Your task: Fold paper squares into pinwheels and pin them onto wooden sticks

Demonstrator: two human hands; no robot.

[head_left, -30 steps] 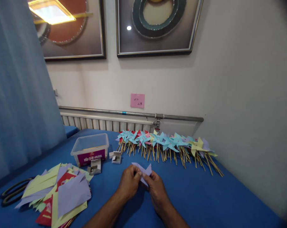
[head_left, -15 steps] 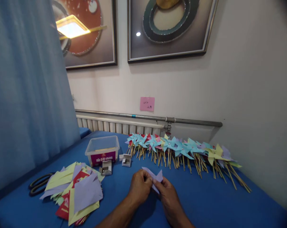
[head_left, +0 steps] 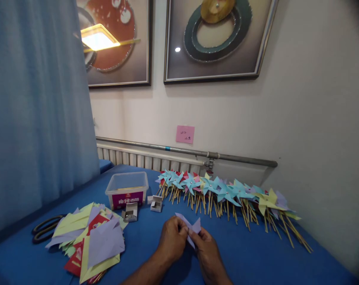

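Observation:
Both my hands meet over the blue table and pinch one folded lilac paper piece. My left hand grips its left side with closed fingers. On the right, my right hand holds the other side, fingers curled. Two pointed flaps of the paper stick up above my fingers. Behind it a long row of finished paper pinwheels on wooden sticks lies along the wall.
A pile of cut coloured paper sheets lies at the left, with scissors beyond it. A clear plastic box and two small open cardboard boxes stand mid-table. A blue curtain hangs left; radiator and pipe run behind.
My head turned and tilted, so the scene shifted right and down in view. Both hands kept their pinch on the lilac paper, turning it slightly.

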